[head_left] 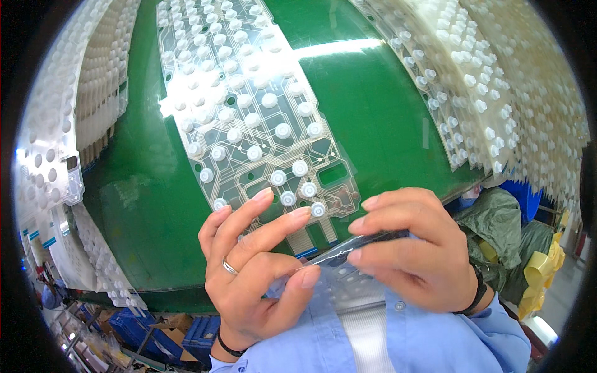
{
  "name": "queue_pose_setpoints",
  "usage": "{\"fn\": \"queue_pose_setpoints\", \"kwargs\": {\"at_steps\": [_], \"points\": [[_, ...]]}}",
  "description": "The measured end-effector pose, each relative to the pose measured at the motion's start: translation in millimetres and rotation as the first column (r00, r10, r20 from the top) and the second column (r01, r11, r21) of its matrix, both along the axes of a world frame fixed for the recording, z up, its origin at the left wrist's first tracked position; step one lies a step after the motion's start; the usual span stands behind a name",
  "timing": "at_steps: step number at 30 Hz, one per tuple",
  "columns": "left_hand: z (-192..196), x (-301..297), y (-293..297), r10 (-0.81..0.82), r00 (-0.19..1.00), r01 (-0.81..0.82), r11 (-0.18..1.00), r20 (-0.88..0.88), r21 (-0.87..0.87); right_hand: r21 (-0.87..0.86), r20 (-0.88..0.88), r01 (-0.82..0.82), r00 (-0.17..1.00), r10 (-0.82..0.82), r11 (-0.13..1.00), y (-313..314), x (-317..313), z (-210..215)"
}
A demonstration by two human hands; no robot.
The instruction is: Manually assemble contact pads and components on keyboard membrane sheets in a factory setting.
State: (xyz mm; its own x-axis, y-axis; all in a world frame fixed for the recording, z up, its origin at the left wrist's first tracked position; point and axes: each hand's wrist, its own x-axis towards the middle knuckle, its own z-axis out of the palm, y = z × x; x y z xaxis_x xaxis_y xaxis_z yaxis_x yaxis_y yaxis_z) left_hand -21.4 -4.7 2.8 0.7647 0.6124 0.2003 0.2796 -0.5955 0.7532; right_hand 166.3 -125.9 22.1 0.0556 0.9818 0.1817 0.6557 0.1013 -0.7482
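A clear keyboard membrane sheet with printed traces and rows of white rubber domes lies on the green tabletop. Its ribbon tails, tipped in blue, point toward me at the near edge. My left hand, with a ring on one finger, has its thumb and index finger closed on one end of a thin, glossy clear film. The other fingers spread over the membrane's near end. My right hand pinches the film's other end between thumb and fingers, just above the table edge.
Stacked dome sheets rise at the left, with another sheet hanging over the near edge. A fanned row of similar sheets fills the right. Blue crates stand below left; a green plastic bag sits at lower right.
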Motion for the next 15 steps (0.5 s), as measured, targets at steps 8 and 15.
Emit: {"fn": "queue_pose_setpoints", "kwargs": {"at_steps": [8, 15], "points": [[-1.2, 0.8, 2.3, 0.038, 0.999, -0.038, 0.999, 0.030, -0.013, -0.078, -0.061, 0.095, 0.993, -0.100, 0.992, 5.4, -6.7, 2.2], [-0.1, -1.3, 2.5, 0.062, 0.998, -0.062, 0.998, 0.009, -0.016, 0.024, 0.025, 0.073, 0.997, -0.073, 0.997, 4.4, -8.8, 4.5]]}}
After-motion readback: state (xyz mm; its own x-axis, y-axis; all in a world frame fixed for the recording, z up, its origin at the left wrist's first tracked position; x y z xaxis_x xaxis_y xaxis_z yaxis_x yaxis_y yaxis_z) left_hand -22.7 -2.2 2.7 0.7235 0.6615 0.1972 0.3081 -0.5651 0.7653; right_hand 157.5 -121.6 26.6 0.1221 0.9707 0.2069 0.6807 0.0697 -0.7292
